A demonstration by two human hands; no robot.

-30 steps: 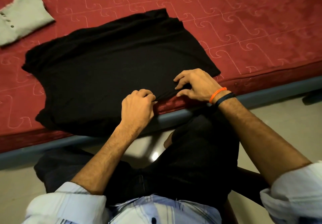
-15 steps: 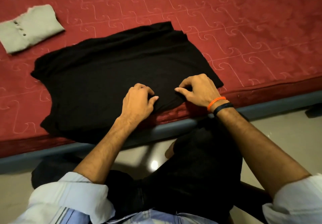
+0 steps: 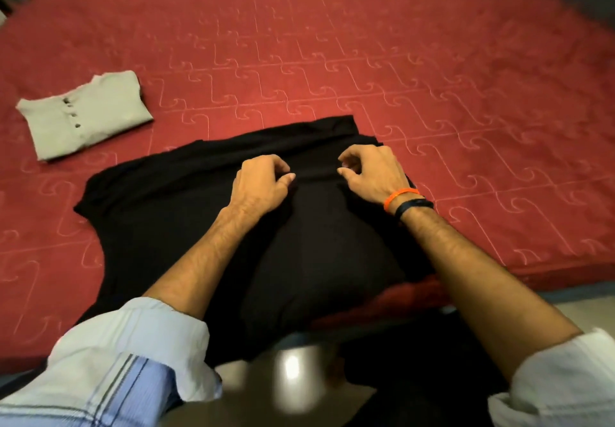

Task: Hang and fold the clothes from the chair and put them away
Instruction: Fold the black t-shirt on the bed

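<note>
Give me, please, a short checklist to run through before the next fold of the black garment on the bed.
1. Left hand has fabric of the black garment pinched: ok, fingers curled on the cloth.
2. Right hand has fabric pinched: ok, thumb and fingers curled on the cloth.
3. Garment lies flat: not ok, the near part bulges.
4. Garment fully on the red mattress: not ok, its near edge hangs over the side.
5. Folded grey shirt is out of the way: ok, apart at the left.
6. Hem edges aligned: cannot tell.
</note>
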